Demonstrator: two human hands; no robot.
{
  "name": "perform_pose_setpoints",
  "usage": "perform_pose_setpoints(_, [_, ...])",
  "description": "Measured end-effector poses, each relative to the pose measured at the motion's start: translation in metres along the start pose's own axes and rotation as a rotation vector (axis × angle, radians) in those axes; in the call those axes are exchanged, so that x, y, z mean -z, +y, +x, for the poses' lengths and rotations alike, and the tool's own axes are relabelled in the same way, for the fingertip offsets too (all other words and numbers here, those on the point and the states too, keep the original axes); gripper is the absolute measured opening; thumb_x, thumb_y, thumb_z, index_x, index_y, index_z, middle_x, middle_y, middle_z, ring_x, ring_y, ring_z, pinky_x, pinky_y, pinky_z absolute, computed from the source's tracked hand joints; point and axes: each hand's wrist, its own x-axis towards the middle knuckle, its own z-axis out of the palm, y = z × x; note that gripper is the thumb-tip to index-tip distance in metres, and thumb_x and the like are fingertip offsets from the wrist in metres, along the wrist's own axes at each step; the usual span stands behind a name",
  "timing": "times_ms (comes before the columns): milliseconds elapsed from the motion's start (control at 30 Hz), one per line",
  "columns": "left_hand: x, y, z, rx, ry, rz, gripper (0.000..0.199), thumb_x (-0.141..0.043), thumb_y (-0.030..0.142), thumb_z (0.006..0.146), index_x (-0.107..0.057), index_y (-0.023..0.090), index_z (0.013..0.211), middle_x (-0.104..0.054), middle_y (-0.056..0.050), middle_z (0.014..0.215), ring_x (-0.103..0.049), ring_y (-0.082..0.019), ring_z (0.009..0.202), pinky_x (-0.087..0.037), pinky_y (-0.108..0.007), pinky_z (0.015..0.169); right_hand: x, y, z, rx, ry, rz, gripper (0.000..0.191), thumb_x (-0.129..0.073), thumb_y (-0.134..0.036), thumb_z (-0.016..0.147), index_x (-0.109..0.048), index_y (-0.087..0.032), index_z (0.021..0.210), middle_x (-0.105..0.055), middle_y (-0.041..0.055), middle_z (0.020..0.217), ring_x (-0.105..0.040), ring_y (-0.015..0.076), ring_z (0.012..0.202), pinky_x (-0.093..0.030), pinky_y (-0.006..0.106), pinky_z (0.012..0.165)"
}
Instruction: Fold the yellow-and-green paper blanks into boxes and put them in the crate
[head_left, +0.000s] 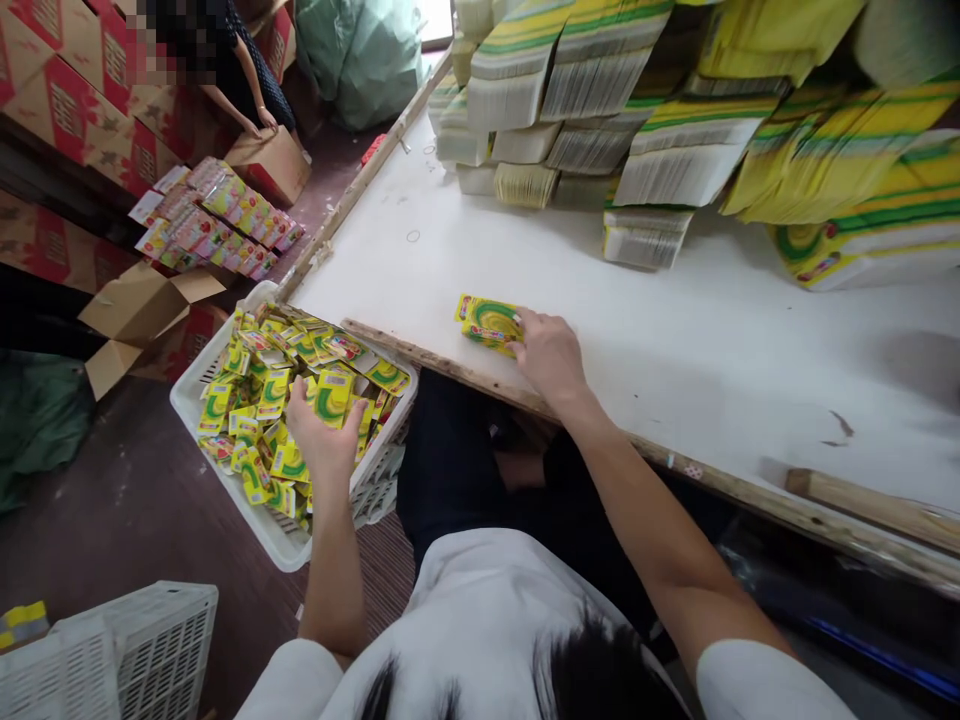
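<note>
My right hand [551, 355] rests on the white tabletop near its front edge, with thumb and fingers closed on the end of small yellow-and-green boxes [491, 322]. At least two of them lie together there, slightly offset. Over the white plastic basket [184, 400] to the left of the table is my left hand [324, 435]. Its thumb and fingers curve around a small yellow box [334, 395], which stands out above the pile. Many similar boxes [274, 392] lie jumbled in the basket.
Tall stacks of flat yellow-and-white cartons [600, 60] fill the table's back. A wooden strip [862, 500] lies at the right front. Left are an open cardboard box [139, 310], pink packs [225, 215] and white crates [161, 640]. Another person [255, 90] handles a carton [270, 165].
</note>
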Motion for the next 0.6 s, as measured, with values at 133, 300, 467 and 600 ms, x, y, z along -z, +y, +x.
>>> perform_pose_setpoints(133, [-0.005, 0.010, -0.012, -0.049, -0.213, -0.157, 0.060, -0.074, 0.040, 0.082, -0.052, 0.018, 0.134, -0.060, -0.014, 0.132, -0.056, -0.029, 0.127, -0.042, -0.047, 0.111, -0.011, 0.006, 0.008, 0.012, -0.038, -0.121, 0.028, -0.055, -0.009, 0.089, -0.063, -0.010, 0.116, -0.066, 0.0209, 0.109, -0.059, 0.0352, 0.105, -0.044, 0.051, 0.094])
perform_pose_setpoints(300, [-0.029, 0.041, -0.039, 0.041, -0.520, -0.493, 0.052, -0.075, 0.039, 0.082, -0.058, 0.022, 0.128, -0.064, -0.012, 0.129, -0.060, -0.027, 0.123, -0.047, -0.046, 0.104, -0.006, 0.001, -0.003, 0.012, 0.114, 0.034, 0.036, -0.059, -0.005, 0.081, -0.055, -0.013, 0.116, -0.064, 0.0182, 0.110, -0.059, 0.0341, 0.106, -0.047, 0.052, 0.093])
perform_pose_setpoints(467, [-0.053, 0.070, -0.050, 0.282, -0.669, -1.105, 0.069, -0.085, 0.051, 0.067, -0.058, 0.024, 0.124, -0.068, -0.011, 0.123, -0.061, -0.030, 0.122, -0.051, -0.044, 0.098, 0.001, -0.029, -0.045, 0.103, -0.026, 0.650, 0.042, -0.066, -0.013, 0.077, -0.047, -0.024, 0.113, -0.061, 0.0012, 0.087, -0.063, 0.0204, 0.076, -0.054, 0.036, 0.073])
perform_pose_setpoints(600, [-0.058, 0.097, -0.045, 0.501, -0.399, -1.473, 0.044, -0.068, 0.063, 0.079, -0.062, 0.024, 0.100, -0.068, -0.005, 0.092, -0.067, -0.024, 0.101, -0.053, -0.040, 0.091, -0.008, -0.056, -0.081, 0.150, -0.390, 1.034, 0.041, -0.069, -0.020, 0.081, -0.047, -0.026, 0.115, -0.060, -0.0009, 0.086, -0.064, 0.0168, 0.074, -0.056, 0.031, 0.068])
